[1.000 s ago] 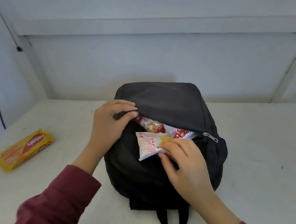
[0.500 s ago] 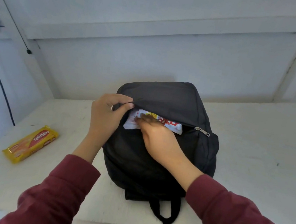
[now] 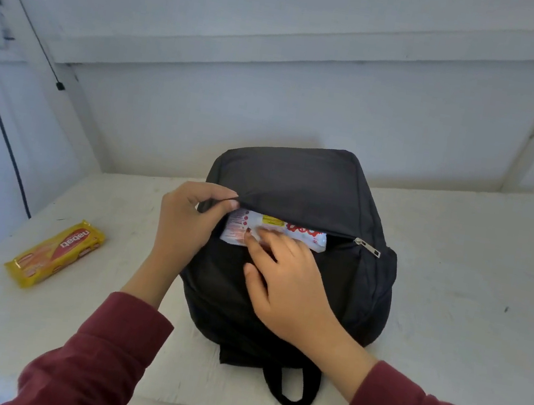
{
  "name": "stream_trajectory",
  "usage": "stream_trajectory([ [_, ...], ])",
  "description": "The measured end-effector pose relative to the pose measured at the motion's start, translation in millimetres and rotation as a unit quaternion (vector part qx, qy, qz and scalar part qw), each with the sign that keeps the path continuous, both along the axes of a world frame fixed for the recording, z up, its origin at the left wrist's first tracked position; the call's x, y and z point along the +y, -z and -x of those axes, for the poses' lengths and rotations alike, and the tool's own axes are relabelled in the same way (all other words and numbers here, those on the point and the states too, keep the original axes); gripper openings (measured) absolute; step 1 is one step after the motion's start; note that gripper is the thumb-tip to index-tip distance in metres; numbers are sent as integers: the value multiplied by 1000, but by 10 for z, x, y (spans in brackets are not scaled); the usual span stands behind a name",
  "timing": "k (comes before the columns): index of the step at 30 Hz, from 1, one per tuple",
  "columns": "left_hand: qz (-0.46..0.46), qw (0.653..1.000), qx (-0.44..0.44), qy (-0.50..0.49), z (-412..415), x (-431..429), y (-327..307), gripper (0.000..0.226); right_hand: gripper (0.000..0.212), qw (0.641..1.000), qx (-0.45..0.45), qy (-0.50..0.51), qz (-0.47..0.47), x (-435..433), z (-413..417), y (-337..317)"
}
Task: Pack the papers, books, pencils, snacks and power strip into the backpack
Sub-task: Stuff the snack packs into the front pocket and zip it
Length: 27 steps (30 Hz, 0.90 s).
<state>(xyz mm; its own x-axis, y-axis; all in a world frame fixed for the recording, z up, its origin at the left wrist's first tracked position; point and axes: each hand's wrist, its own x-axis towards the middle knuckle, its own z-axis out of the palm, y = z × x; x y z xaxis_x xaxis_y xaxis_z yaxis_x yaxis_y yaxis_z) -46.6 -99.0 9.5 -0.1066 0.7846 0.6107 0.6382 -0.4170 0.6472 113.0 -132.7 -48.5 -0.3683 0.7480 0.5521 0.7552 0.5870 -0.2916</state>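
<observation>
2 dark red sleeves (image 3: 98,350) are seen nearest, above the front edge of a worn white table (image 3: 466,319), with the carry loop (image 3: 289,393) of the black backpack (image 3: 312,188) laid between the wrists. The pocket's upper lip is pinched by the left hand (image 3: 186,225), while a white and red snack packet (image 3: 289,231), half inside the opening, is pressed by the straight fingers of the right hand (image 3: 283,291). A yellow wafer pack (image 3: 55,254) is laid flat well left of the left hand, and beyond both hands the tabletop is met by a pale panelled wall (image 3: 270,126), a dark cable (image 3: 2,135) hung at far left.
</observation>
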Motion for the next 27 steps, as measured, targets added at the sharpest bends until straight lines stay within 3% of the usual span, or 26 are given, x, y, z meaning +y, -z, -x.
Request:
stream_trajectory([
  [4, 3, 1000, 6, -3, 19, -13, 41, 11, 69, 992, -93, -14, 81, 37, 54, -33],
  [8, 0, 1000, -5, -5, 27, 21, 22, 12, 77, 988, -113, -10, 107, 184, 123, -58],
  [15, 7, 998, 48, 39, 163, 20, 161, 16, 55, 997, -68, 24, 39, -118, 146, -29],
  [21, 24, 997, 9, 70, 452, -148, 371, 15, 33, 995, 87, 5, -54, -413, 327, -3],
  [27, 56, 998, 11, 3, 1233, -500, 571, 10, 26, 986, 129, -77, -73, -353, 1027, -132],
])
